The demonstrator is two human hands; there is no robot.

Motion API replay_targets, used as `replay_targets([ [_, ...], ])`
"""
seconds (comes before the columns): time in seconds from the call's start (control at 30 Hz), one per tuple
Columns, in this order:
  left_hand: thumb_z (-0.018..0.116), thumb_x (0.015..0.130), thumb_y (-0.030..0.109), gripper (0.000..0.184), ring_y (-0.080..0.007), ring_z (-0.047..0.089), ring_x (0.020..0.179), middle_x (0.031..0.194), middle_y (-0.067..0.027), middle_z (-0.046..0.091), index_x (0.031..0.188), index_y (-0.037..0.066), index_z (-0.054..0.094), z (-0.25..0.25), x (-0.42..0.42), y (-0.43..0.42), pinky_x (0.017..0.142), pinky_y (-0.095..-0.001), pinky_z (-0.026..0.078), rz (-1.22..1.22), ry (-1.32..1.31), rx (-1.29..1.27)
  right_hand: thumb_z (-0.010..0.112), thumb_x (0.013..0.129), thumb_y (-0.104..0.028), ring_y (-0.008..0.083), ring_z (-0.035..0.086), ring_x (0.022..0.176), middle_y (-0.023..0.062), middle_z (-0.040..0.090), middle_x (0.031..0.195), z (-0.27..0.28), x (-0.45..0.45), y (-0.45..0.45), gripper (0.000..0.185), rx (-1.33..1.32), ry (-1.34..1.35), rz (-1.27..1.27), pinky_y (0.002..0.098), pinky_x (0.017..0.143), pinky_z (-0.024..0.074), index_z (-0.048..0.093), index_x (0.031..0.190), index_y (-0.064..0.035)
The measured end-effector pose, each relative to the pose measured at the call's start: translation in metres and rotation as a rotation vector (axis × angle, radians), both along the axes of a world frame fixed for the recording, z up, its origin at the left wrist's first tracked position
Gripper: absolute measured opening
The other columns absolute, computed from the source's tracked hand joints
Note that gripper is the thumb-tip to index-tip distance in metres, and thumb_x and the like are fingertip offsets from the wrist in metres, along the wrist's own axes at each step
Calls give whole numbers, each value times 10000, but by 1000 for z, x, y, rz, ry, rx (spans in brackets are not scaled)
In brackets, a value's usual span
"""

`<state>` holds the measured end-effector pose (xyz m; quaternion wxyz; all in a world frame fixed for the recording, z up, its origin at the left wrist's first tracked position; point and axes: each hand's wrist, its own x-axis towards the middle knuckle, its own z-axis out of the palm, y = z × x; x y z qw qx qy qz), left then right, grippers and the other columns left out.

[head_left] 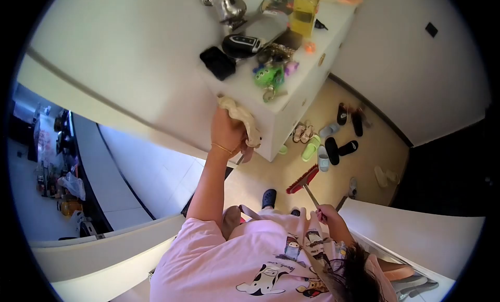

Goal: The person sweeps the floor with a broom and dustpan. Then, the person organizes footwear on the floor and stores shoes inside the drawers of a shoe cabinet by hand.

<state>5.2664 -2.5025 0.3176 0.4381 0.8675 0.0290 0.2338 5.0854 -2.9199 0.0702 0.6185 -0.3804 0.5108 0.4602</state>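
My left hand is closed on a crumpled cream cloth at the near corner of a white cabinet top. Just beyond the cloth, a black pouch-like item and a green toy keychain lie on that top. Lower right, my right hand grips the handle of a broom. The broom's red head is down by the floor, near several slippers.
A yellow bottle, a black-and-silver device and a metal appliance stand farther back on the cabinet. Green slippers and black slippers lie on the floor. An open shoe cabinet is at lower right.
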Motion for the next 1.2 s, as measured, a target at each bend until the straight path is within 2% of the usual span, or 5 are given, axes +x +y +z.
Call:
replay_targets([
  [0.6, 790, 715, 98, 673, -277, 531, 1161, 1283, -143, 509, 1291, 7, 454, -20, -4, 16, 979, -387, 442, -241, 322, -218, 528, 949, -229, 100, 465, 427, 16, 501, 547, -11, -12, -40, 297, -99, -151, -62, 245, 372, 378, 496, 685, -97],
  [0.8, 751, 767, 355, 763, -467, 403, 1233, 1316, -286, 452, 1328, -35, 411, 3, -41, -8, 1049, -494, 343, -13, 452, 969, 520, 944, -187, 90, 425, 419, 0, 457, 552, -9, 6, -109, 279, -107, -94, -177, 232, 375, 365, 460, 689, -90],
  [0.9, 691, 815, 351, 868, -419, 291, 1379, 1467, -304, 317, 1435, -94, 277, 38, -67, -36, 1145, -454, 257, 177, 553, 991, 511, 950, -205, 58, 406, 434, -34, 431, 550, -52, 18, -155, 316, 74, 46, -322, 195, 387, 352, 430, 655, -124],
  [1.07, 612, 860, 292, 427, -407, 562, 1127, 1199, -293, 586, 1116, -48, 588, 96, -83, -104, 961, -457, 453, 464, 1140, 1039, 483, 963, -206, 49, 405, 439, -31, 420, 554, -54, 49, -252, 310, 124, 66, -360, 186, 383, 362, 386, 681, -119],
  [1.2, 576, 853, 292, 313, -409, 647, 896, 877, -252, 675, 921, -8, 634, 44, -52, -162, 790, -494, 510, -168, 1127, 1067, 475, 964, -189, 55, 412, 447, -18, 425, 565, -109, 78, -336, 314, 78, -11, -230, 177, 375, 361, 382, 674, -116],
])
